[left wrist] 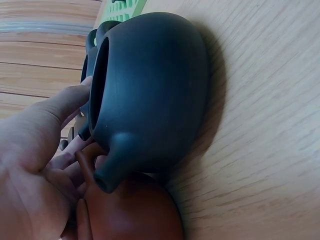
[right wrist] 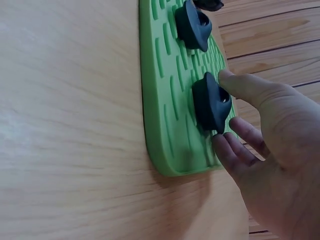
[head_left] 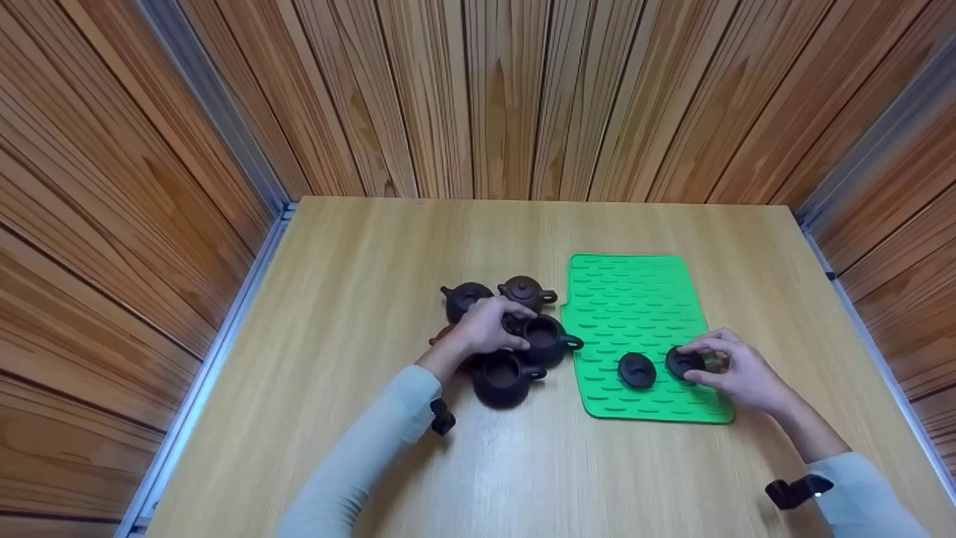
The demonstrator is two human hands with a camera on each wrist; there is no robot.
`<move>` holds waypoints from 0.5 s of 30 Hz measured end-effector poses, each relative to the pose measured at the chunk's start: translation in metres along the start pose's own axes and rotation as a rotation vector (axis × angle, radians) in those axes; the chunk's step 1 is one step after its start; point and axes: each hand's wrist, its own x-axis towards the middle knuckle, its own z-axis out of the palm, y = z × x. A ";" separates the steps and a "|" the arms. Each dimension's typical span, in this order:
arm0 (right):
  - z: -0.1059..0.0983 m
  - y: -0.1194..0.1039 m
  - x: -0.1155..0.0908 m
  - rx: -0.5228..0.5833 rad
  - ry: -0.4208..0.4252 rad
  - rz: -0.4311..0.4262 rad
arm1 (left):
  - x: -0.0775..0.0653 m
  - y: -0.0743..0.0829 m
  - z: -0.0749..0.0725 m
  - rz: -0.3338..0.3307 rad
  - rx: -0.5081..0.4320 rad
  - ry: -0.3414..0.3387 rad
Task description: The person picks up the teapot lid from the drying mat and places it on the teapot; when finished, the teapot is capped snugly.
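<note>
I am wearing long, pale grey-blue sleeves: the left sleeve (head_left: 366,448) is showing at seven o'clock, creasing, the right sleeve (head_left: 863,493) at four. A black device (head_left: 442,417) is jutting from the left cuff (head_left: 420,383) toward four o'clock; a second black device (head_left: 792,493) is jutting from the right cuff (head_left: 833,469) toward eight. My left grip (head_left: 489,326) and right grip (head_left: 736,371) are going bare.

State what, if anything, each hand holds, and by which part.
The right hand pinches a round black lid by its rim. Whether the left hand, among dark, rounded teapots, holds anything cannot be told.
</note>
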 end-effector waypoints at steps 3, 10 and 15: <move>-0.001 0.004 0.003 -0.007 -0.005 0.040 | -0.001 0.001 0.000 0.002 -0.001 0.000; -0.002 0.014 0.011 0.017 -0.046 0.086 | -0.011 0.018 -0.011 -0.004 -0.009 -0.007; -0.003 0.018 0.012 0.074 -0.036 0.117 | -0.014 0.025 -0.014 -0.025 -0.016 -0.021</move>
